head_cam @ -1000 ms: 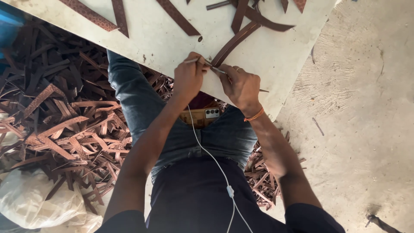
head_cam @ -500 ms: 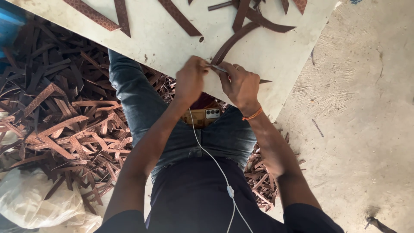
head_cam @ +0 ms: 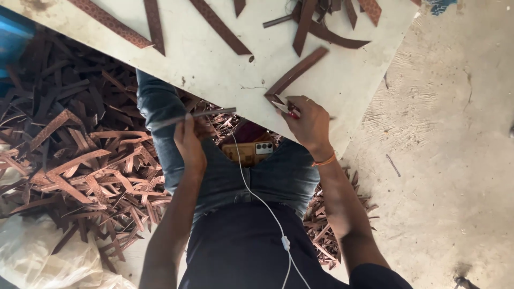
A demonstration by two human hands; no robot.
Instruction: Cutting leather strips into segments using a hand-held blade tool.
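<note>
Lap: a phone (head_cam: pixel 250 151) lies on the jeans, with a white earphone cable (head_cam: pixel 261 203) running down from it.
Left hand (head_cam: pixel 188 142): it is off the desk, below its near edge, and the fingers are closed on a thin dark strip (head_cam: pixel 201 115), which sticks out to both sides.
Right hand (head_cam: pixel 308 122): it rests at the near edge of the desk (head_cam: pixel 214 69) and grips a small red-handled tool (head_cam: pixel 285 108); its tip touches the near end of a brown strap (head_cam: pixel 295 74).
Brown strap: it lies slanted on the desk, pointing to the far right corner.
Far edge: more brown strips (head_cam: pixel 326 21) lie there.
Floor, left side: a heap of brown offcuts (head_cam: pixel 75 155).
</note>
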